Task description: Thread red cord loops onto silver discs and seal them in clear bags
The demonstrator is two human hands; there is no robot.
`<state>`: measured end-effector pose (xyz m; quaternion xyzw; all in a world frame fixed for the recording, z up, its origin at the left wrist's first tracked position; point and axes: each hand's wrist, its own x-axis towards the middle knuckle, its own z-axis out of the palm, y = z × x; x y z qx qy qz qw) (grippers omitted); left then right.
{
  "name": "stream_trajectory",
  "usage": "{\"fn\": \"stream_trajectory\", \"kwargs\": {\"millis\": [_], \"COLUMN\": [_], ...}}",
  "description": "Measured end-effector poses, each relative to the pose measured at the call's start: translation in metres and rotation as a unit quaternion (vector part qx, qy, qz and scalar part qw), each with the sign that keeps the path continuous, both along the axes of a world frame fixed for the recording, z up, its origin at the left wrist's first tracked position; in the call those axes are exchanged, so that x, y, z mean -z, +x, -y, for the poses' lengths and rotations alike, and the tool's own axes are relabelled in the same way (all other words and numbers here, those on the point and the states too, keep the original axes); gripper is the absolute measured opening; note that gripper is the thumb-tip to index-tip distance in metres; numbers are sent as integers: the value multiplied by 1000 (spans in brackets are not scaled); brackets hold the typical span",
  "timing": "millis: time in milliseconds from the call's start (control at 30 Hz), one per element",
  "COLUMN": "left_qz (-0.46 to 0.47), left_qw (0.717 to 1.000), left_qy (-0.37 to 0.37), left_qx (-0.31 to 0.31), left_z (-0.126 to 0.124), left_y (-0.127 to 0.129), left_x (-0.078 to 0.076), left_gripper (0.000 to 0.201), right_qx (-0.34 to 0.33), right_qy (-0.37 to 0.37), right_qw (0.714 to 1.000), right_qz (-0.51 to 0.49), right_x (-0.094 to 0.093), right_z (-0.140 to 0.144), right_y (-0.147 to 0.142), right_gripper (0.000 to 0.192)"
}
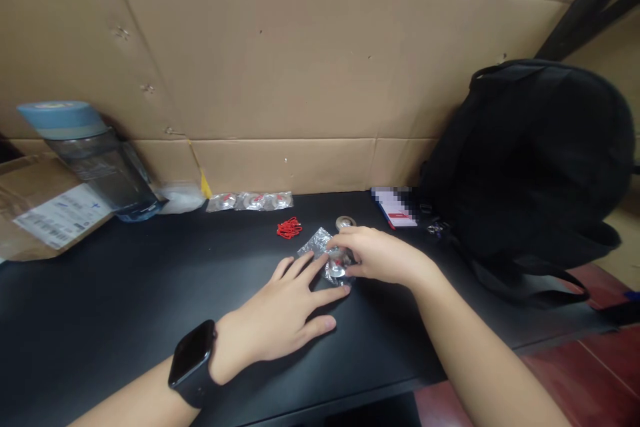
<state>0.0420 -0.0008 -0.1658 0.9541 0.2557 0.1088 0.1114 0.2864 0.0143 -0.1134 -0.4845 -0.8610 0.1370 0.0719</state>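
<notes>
A clear plastic packet lies on the black tabletop, with a shiny round metal piece and some red inside it. My left hand rests palm down with fingers spread, its fingertips at the packet's near and left edges. From the right, my right hand curls thumb and fingers around the packet's round piece. Just behind that hand sits a loose silver ring-shaped piece, partly covered by it. A bundle of red cord lies to the left of the packet.
Several similar clear packets lie along the cardboard wall. A blue-lidded bottle and brown parcel stand at left. On the right are a card and a black backpack. The table's front edge is close.
</notes>
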Motion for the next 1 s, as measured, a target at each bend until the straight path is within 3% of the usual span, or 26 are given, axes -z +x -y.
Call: {"fn": "stream_trajectory", "kwargs": {"millis": [100,300,533,833,1000], "left_qz": [-5,-36,-22,-12,-21], "left_qw": [1000,999,999,997,994], "left_qy": [-8,-35,-41,-75,-105], "left_qx": [3,17,14,-7,14], "left_z": [-1,-2,-3,-6,-14], "left_y": [-1,-1,-2,-6,-11], "left_x": [1,-1,1,2,-12], "left_gripper": [50,54,53,51,43], "right_qx": [27,40,58,73,29], "right_qy": [-13,-14,75,165,120], "right_qw": [999,998,995,983,991], "right_qz": [15,39,31,16,-52], "right_x": [2,5,14,32,29], "right_z": [-2,-4,-8,-20,-21], "right_y": [0,-6,-13,-16,-11], "right_gripper": [44,67,52,50,45]}}
